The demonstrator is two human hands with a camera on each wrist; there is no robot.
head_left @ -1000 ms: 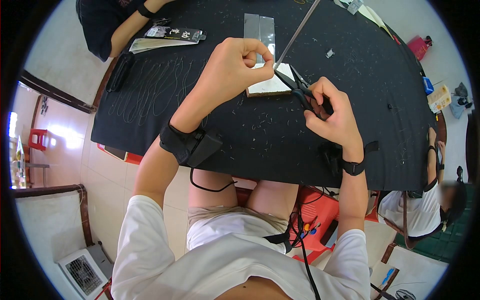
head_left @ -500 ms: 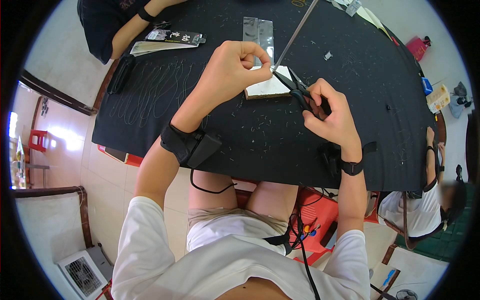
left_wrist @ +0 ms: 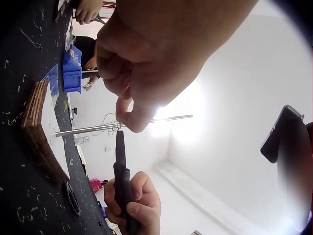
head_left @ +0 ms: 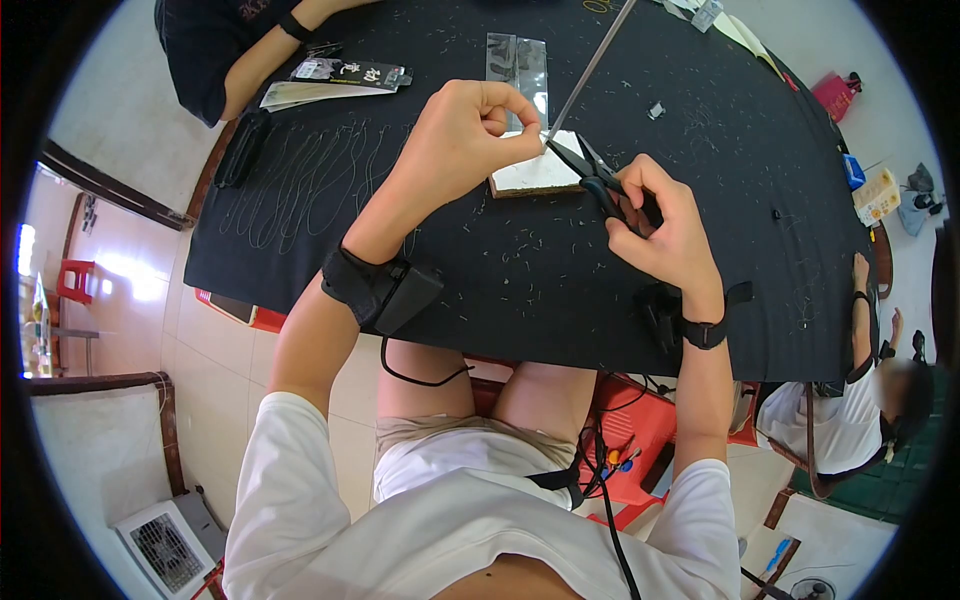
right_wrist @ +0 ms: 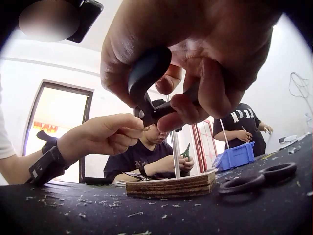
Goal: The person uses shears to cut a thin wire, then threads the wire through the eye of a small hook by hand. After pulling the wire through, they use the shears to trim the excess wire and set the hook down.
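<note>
My left hand (head_left: 465, 130) pinches a thin strand (left_wrist: 118, 126) between thumb and forefinger, close beside a slim metal rod (head_left: 592, 69). The rod stands up from a plywood block (head_left: 525, 178) with a white top. In my right hand (head_left: 668, 225) I grip black long-nose pliers (left_wrist: 122, 166), whose tip meets the strand just below my left fingertips. Small loops of the strand show at that tip in the left wrist view; I cannot tell whether the jaws clamp it. Black-handled scissors (right_wrist: 261, 179) lie on the table beside the block.
Short clippings litter the black tablecloth (head_left: 480, 335). Long strands (head_left: 290, 190) lie spread at the left, near a printed packet (head_left: 345, 72) and a black case (head_left: 240, 147). A clear plastic sleeve (head_left: 517, 60) lies beyond the block. Other people sit around the table; a blue bin (right_wrist: 237, 156) stands farther off.
Both hands stay almost still at the rod, with the pliers' tip at the same place. At the far right, a seated person's hand has shifted away from their other arm.
</note>
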